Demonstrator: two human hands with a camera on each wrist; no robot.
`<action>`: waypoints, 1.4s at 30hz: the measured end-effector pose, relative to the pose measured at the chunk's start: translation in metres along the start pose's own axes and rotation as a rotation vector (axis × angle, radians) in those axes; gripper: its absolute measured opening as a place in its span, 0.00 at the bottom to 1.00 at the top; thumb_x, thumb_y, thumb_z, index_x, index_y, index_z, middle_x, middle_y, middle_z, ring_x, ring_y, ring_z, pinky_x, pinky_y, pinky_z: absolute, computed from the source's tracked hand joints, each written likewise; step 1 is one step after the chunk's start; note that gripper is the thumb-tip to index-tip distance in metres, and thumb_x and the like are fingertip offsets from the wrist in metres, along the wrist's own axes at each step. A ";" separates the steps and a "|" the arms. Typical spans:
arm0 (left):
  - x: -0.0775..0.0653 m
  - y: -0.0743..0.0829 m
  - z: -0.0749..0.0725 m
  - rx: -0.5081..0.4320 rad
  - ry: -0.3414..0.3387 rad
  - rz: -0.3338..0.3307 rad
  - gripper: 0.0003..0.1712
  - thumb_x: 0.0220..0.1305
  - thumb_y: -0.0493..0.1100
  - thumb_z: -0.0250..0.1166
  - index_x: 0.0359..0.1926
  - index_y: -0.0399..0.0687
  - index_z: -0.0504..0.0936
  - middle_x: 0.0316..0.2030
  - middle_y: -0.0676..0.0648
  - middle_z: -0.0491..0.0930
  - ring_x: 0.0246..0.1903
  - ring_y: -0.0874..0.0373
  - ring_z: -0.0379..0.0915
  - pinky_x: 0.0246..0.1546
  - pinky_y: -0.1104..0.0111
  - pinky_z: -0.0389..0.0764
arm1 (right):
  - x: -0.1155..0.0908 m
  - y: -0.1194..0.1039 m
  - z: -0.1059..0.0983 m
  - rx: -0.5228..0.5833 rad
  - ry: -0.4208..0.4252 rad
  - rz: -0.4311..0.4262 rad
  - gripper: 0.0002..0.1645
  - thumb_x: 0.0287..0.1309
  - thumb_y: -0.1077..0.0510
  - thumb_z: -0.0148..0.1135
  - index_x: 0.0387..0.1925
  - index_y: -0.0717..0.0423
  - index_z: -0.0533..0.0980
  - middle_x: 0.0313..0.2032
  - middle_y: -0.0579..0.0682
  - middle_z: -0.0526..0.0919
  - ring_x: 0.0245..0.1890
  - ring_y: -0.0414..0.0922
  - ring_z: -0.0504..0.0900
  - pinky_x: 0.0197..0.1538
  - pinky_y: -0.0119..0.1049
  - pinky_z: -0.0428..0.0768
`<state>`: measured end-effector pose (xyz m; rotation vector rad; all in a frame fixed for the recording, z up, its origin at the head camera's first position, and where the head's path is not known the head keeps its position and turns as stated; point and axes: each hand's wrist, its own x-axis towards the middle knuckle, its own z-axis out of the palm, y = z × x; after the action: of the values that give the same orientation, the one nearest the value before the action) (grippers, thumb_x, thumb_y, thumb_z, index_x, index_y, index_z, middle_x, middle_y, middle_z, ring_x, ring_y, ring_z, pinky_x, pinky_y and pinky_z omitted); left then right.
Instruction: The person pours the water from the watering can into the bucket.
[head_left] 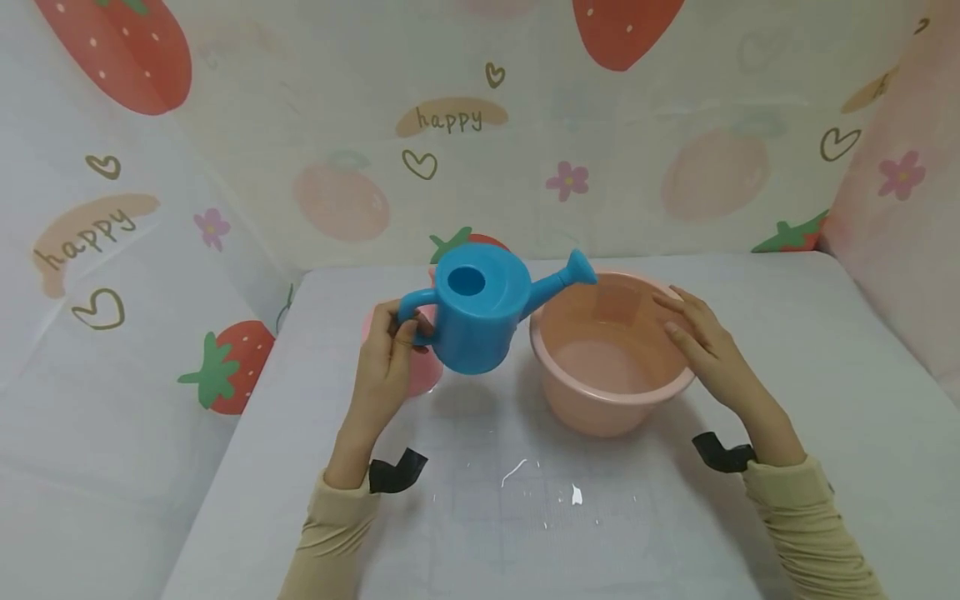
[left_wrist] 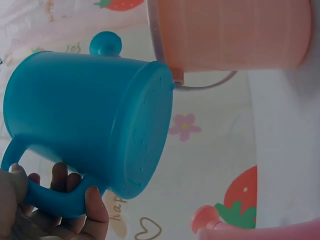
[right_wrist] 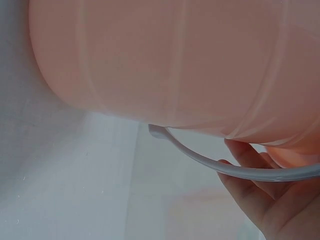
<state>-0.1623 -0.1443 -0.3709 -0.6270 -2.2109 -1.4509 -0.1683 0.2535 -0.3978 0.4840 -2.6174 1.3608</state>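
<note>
My left hand [head_left: 386, 358] grips the handle of a blue watering can [head_left: 480, 321], holding it raised above the table. Its round opening faces up, and the spout stretches right, the sprinkler head overlapping the far rim of a pink basin [head_left: 600, 412] in the head view. In the left wrist view, fingers curl around the can's handle [left_wrist: 57, 200]. My right hand [head_left: 708, 346] is at the basin's right rim, fingers extended over the edge. The right wrist view shows its fingertips against the basin's side, beside a thin grey handle [right_wrist: 245, 172].
A pink watering can [head_left: 425, 375] stands behind my left hand, mostly hidden. Small wet-looking spots [head_left: 576, 494] lie on the white table [head_left: 495, 550]. Strawberry-printed sheeting [head_left: 615, 100] closes off the back and sides.
</note>
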 end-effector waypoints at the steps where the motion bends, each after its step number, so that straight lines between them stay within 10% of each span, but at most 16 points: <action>1: 0.000 -0.001 -0.002 -0.011 0.005 0.007 0.11 0.69 0.33 0.46 0.51 0.35 0.65 0.37 0.41 0.75 0.37 0.54 0.74 0.36 0.68 0.79 | -0.001 -0.001 0.000 -0.003 0.001 0.003 0.25 0.68 0.53 0.46 0.65 0.46 0.63 0.70 0.51 0.52 0.70 0.54 0.47 0.61 0.68 0.51; 22: -0.011 -0.005 -0.041 -0.137 0.119 -0.029 0.14 0.72 0.37 0.42 0.52 0.29 0.62 0.39 0.37 0.72 0.35 0.57 0.75 0.40 0.71 0.80 | -0.021 -0.013 0.009 -0.009 0.018 0.024 0.25 0.68 0.54 0.47 0.65 0.46 0.63 0.70 0.51 0.52 0.69 0.56 0.49 0.59 0.68 0.53; 42: -0.012 -0.021 -0.085 -0.037 0.401 -0.067 0.14 0.72 0.41 0.44 0.51 0.36 0.64 0.37 0.43 0.72 0.37 0.57 0.72 0.38 0.74 0.77 | -0.029 -0.024 0.012 -0.032 0.036 0.041 0.25 0.68 0.52 0.46 0.66 0.44 0.62 0.70 0.49 0.51 0.70 0.58 0.48 0.59 0.70 0.52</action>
<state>-0.1563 -0.2323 -0.3616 -0.2452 -1.9106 -1.5013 -0.1325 0.2373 -0.3944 0.3998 -2.6294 1.3249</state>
